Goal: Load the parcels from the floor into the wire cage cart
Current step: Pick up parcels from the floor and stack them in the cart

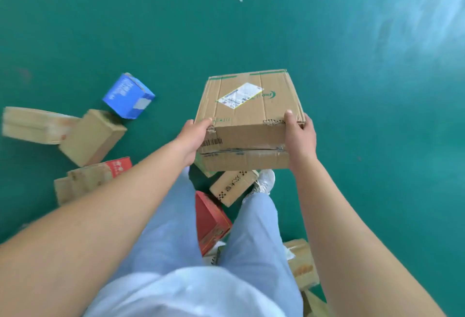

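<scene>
A: Where is the parcel?

B: A large brown carton with a white shipping label on top is held up above the green floor, in front of the person's legs. The left hand grips its near left corner, thumb on the top face. The right hand clasps the near right corner, thumb over the top edge and fingers round the side.

A: And the other parcels?

B: On the floor to the left lie a blue box, a plain brown box and a long, blurred brown carton. Nearer is a flattened carton with a red end. Between the legs sits a red box, with a small brown box just beyond it, beside a white shoe. More brown cartons lie near right.

A: The wire cage cart?

B: Not in view.
</scene>
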Available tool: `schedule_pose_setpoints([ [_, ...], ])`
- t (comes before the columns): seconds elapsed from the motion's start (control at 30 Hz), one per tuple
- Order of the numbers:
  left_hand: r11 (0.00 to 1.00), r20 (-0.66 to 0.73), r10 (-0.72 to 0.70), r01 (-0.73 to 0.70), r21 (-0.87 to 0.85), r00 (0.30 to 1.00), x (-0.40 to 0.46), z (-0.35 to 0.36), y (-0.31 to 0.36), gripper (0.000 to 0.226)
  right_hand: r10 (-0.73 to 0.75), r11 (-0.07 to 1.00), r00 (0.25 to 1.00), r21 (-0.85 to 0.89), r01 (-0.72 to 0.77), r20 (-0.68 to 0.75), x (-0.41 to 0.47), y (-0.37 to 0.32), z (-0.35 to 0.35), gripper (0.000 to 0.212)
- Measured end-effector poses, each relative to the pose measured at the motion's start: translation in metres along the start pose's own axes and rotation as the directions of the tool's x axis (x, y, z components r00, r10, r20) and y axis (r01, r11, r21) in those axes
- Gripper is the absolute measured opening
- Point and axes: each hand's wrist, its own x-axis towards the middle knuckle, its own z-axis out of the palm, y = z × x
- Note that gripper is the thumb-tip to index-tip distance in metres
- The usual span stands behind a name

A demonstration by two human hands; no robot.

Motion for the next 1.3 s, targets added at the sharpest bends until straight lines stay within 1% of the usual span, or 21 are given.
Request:
schedule_pose_setpoints([
  [0.03, 0.998, -0.029, 0.011, -0.013, -0.063, 1.0, -0.035, -0.017, 0.009, 0.11, -0.036, 0.999, 0.999, -0.007, 0.037, 0.031, -0.021, -0.014, 0.002, 0.069],
  [0.07, 0.992, -0.063, 0.021, -0.029, -0.124, 0.998, -0.066, -0.034, 0.015, 0.102, -0.064, 0.998, 0.995, -0.01, 0.065, 0.072, -0.043, -0.03, 0.004, 0.07],
  [0.13, 0.971, -0.127, 0.061, -0.088, -0.224, 0.99, -0.131, -0.06, 0.026, 0.062, -0.098, 0.995, 0.986, -0.019, 0.102, 0.138, -0.079, -0.054, 0.006, 0.072],
  [0.17, 0.953, -0.156, 0.076, -0.117, -0.278, 0.985, -0.159, -0.077, 0.025, 0.045, -0.114, 0.992, 0.975, -0.032, 0.122, 0.191, -0.099, -0.066, 0.011, 0.074],
  [0.23, 0.909, -0.213, 0.086, -0.165, -0.383, 0.973, -0.202, -0.1, 0.019, 0.031, -0.148, 0.984, 0.953, -0.059, 0.169, 0.264, -0.134, -0.086, 0.022, 0.075],
  [0.3, 0.852, -0.274, 0.086, -0.213, -0.479, 0.958, -0.23, -0.127, 0.005, 0.024, -0.19, 0.97, 0.926, -0.086, 0.229, 0.327, -0.17, -0.106, 0.04, 0.073],
  [0.33, 0.822, -0.297, 0.071, -0.224, -0.524, 0.952, -0.236, -0.143, -0.005, 0.028, -0.21, 0.959, 0.91, -0.104, 0.262, 0.358, -0.187, -0.114, 0.051, 0.071],
  [0.43, 0.749, -0.357, 0.003, -0.239, -0.617, 0.934, -0.257, -0.185, -0.024, 0.061, -0.237, 0.923, 0.868, -0.177, 0.341, 0.437, -0.232, -0.136, 0.091, 0.067],
  [0.47, 0.743, -0.378, -0.025, -0.236, -0.626, 0.926, -0.264, -0.202, -0.028, 0.063, -0.236, 0.908, 0.854, -0.209, 0.364, 0.464, -0.246, -0.141, 0.106, 0.068],
  [0.53, 0.716, -0.432, -0.059, -0.264, -0.646, 0.9, -0.27, -0.237, -0.035, 0.057, -0.214, 0.878, 0.832, -0.272, 0.393, 0.511, -0.27, -0.151, 0.143, 0.071],
  [0.57, 0.698, -0.449, -0.086, -0.268, -0.664, 0.889, -0.266, -0.256, -0.042, 0.059, -0.204, 0.859, 0.821, -0.305, 0.412, 0.533, -0.284, -0.157, 0.164, 0.071],
  [0.67, 0.574, -0.445, -0.172, -0.278, -0.77, 0.879, -0.261, -0.319, -0.064, 0.066, -0.186, 0.774, 0.774, -0.395, 0.495, 0.606, -0.326, -0.167, 0.232, 0.063],
  [0.77, 0.429, -0.415, -0.248, -0.285, -0.857, 0.875, -0.261, -0.387, -0.086, 0.062, -0.166, 0.678, 0.715, -0.448, 0.583, 0.679, -0.374, -0.174, 0.308, 0.059],
  [0.87, 0.31, -0.408, -0.326, -0.312, -0.898, 0.853, -0.262, -0.446, -0.113, 0.049, -0.131, 0.57, 0.655, -0.484, 0.664, 0.744, -0.42, -0.175, 0.379, 0.065],
  [0.9, 0.286, -0.415, -0.348, -0.326, -0.901, 0.841, -0.269, -0.464, -0.119, 0.045, -0.121, 0.542, 0.632, -0.483, 0.688, 0.765, -0.435, -0.174, 0.399, 0.067],
  [0.97, 0.246, -0.422, -0.384, -0.35, -0.904, 0.821, -0.277, -0.493, -0.134, 0.044, -0.111, 0.495, 0.588, -0.469, 0.732, 0.801, -0.461, -0.171, 0.434, 0.071],
  [1.07, 0.173, -0.422, -0.422, -0.386, -0.906, 0.802, -0.289, -0.521, -0.16, 0.043, -0.069, 0.432, 0.546, -0.468, 0.771, 0.835, -0.493, -0.16, 0.472, 0.075],
  [1.17, 0.093, -0.395, -0.483, -0.402, -0.911, 0.782, -0.302, -0.539, -0.191, 0.05, -0.008, 0.388, 0.471, -0.432, 0.814, 0.882, -0.521, -0.145, 0.503, 0.063],
  [1.23, 0.044, -0.382, -0.534, -0.427, -0.903, 0.754, -0.309, -0.548, -0.211, 0.048, 0.055, 0.343, 0.435, -0.426, 0.837, 0.899, -0.538, -0.131, 0.523, 0.057],
  [1.3, 0.013, -0.371, -0.571, -0.443, -0.896, 0.732, -0.313, -0.552, -0.224, 0.047, 0.106, 0.31, 0.409, -0.421, 0.852, 0.906, -0.553, -0.119, 0.535, 0.062],
])
